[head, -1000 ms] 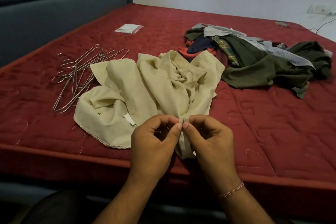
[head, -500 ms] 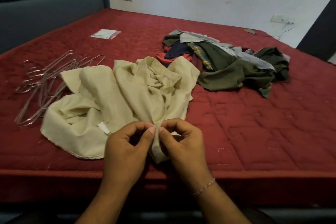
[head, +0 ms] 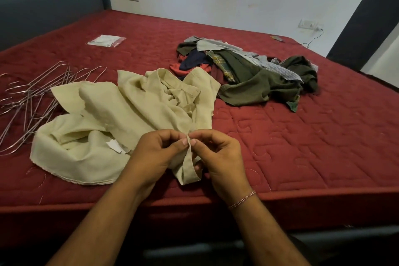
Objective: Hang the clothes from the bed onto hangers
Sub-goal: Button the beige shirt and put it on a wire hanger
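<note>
Head view: both hands' (head: pixel 190 153) curled-finger grip on cream shirt (head: pixel 129 119).

Left hand (head: pixel 157 153), right hand (head: pixel 218 155) pinch cream shirt (head: pixel 129 114) placket on bed (head: pixel 302 147).

Two hands — the left hand (head: pixel 155 153) and the right hand (head: pixel 218 155) — one cream shirt (head: pixel 121 119) near the bed's (head: pixel 302 147) front edge, and one heap of mixed clothes (head: pixel 248 71) toward its far right corner. One tangle of wire hangers (head: pixel 32 97) at the left edge — too interlaced to count. One flat plastic packet (head: pixel 106 40) toward the far left corner.
</note>
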